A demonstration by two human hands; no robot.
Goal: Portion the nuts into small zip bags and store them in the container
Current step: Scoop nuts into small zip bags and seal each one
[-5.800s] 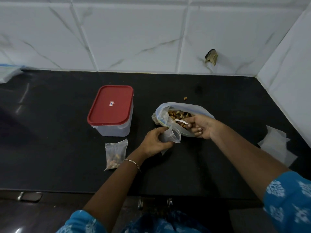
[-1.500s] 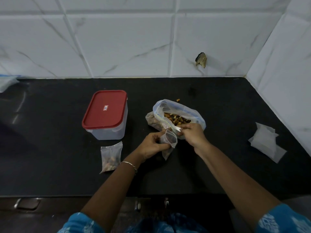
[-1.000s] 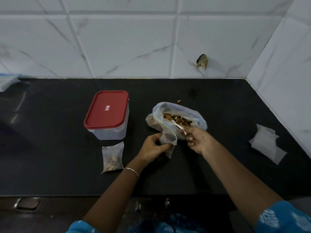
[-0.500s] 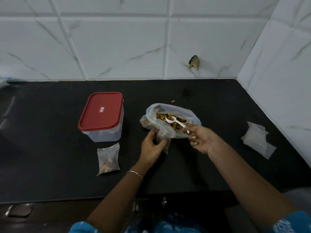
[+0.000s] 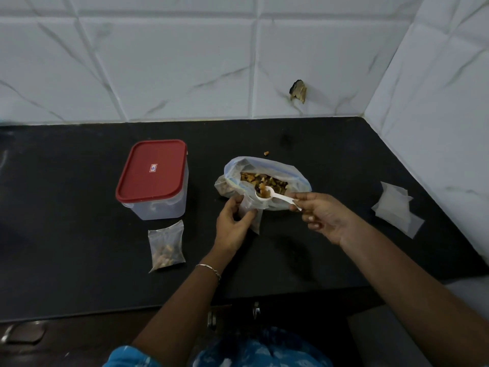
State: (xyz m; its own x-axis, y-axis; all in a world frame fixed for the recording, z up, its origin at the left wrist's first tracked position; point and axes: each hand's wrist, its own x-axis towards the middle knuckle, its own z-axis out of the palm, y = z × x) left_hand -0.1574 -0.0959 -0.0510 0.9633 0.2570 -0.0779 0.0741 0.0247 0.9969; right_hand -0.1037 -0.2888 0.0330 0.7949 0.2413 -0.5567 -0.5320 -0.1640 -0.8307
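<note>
A: Hands?
B: My left hand (image 5: 232, 223) grips the small bag (image 5: 251, 207), mouth up, at the big bag's (image 5: 264, 165) near edge. My right hand (image 5: 321, 214) pinches the spoon (image 5: 275, 197), its loaded bowl over the small bag's mouth.
A: Nuts?
B: Nuts (image 5: 264, 180) sit in the open big bag on the counter (image 5: 79, 207).
A: Container?
B: Container (image 5: 153, 181) left, red lid on. Filled bag (image 5: 166, 246) lies just in front of it. Empty bags (image 5: 397, 210) lie far right.
</note>
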